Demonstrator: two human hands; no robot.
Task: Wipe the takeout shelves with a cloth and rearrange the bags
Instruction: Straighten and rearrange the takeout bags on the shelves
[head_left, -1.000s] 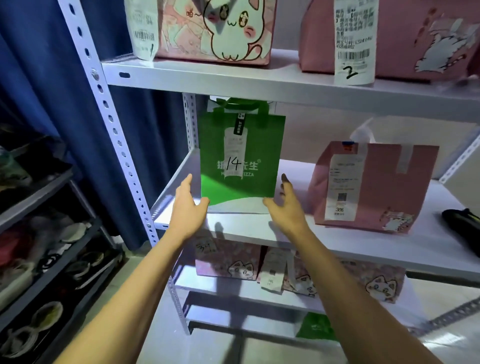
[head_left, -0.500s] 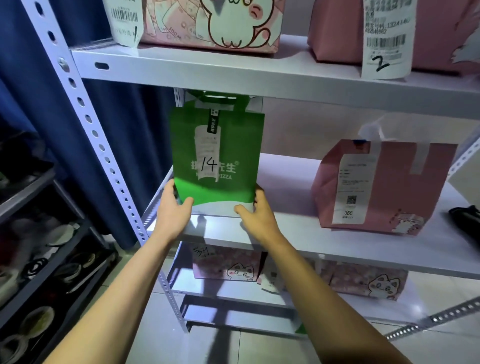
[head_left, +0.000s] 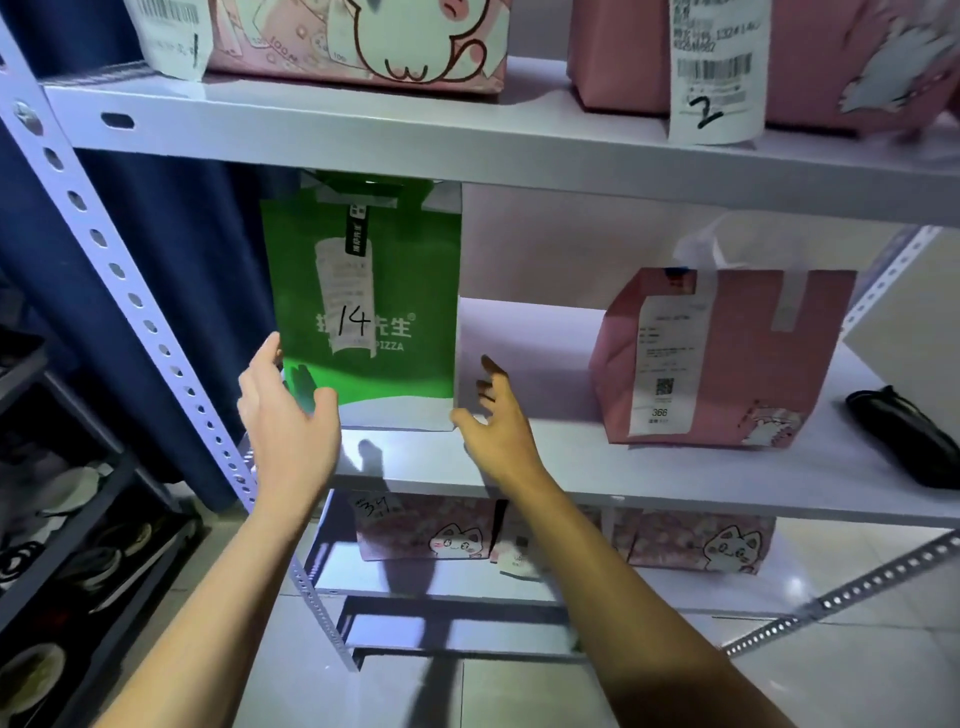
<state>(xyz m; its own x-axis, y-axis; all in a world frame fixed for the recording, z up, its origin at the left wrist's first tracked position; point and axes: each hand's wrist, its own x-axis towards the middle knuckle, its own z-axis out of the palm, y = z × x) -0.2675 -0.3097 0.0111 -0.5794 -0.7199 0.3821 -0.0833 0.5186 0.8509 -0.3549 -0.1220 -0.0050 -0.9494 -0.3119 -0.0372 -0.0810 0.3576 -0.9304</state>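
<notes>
A green pizza bag marked 14 stands upright at the left end of the white middle shelf. My left hand hovers by its lower left corner, fingers apart, just off the bag. By the lower right corner my right hand is open, its fingers spread and clear of the bag. A pink paper bag with a receipt numbered 366 stands further right on the same shelf. No cloth is in view.
The top shelf carries pink cat bags tagged 1 and 2. More pink cat bags sit on the lower shelf. A black object lies at the far right. A dark rack and a blue curtain stand left.
Both hands gripped the green bag's lower corners half a second ago; now they have let go and drawn slightly back. The bag stands on the shelf's left end.
</notes>
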